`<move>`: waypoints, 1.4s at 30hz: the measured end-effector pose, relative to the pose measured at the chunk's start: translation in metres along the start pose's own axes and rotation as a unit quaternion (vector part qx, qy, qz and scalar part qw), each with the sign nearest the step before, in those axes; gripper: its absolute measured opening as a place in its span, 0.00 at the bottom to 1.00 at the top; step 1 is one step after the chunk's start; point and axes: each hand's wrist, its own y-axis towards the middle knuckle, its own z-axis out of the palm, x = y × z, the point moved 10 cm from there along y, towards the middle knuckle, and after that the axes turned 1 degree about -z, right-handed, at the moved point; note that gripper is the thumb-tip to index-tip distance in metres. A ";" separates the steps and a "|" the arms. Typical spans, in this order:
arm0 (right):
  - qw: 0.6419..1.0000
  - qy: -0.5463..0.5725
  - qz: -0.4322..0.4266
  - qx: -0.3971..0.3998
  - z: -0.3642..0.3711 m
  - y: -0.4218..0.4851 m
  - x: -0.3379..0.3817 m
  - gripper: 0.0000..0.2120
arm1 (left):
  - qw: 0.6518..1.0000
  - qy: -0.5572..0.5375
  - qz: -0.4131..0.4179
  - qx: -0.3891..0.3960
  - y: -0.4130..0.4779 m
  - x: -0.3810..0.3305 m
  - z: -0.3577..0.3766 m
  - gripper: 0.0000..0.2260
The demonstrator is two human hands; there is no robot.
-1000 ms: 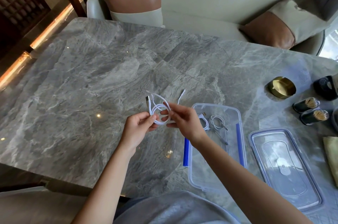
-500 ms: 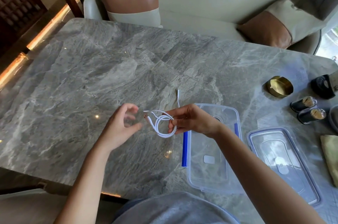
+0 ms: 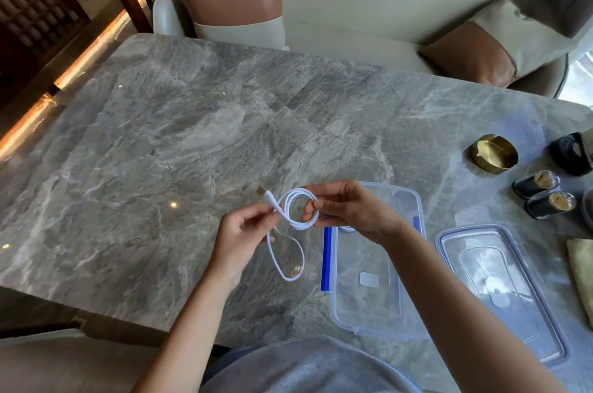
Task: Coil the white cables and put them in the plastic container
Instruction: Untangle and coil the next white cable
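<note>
Above tabletop point(image 3: 160, 142) | left hand point(image 3: 240, 238) pinches white cable point(image 3: 300, 227) near plug | right hand point(image 3: 349, 213) grips its coil | plastic container point(image 3: 365, 306) just beside

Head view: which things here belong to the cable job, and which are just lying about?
Job: white cable, pinched by the left hand and held coiled by the right hand; plastic container; lid beside it.
Lying about: brass dish; two dark jars; black object; cloth at the right edge.
</note>
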 end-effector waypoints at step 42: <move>0.975 0.032 -0.018 -0.218 0.013 -0.001 -0.017 0.11 | 0.996 0.001 0.051 -0.079 -0.009 -0.006 -0.001 0.07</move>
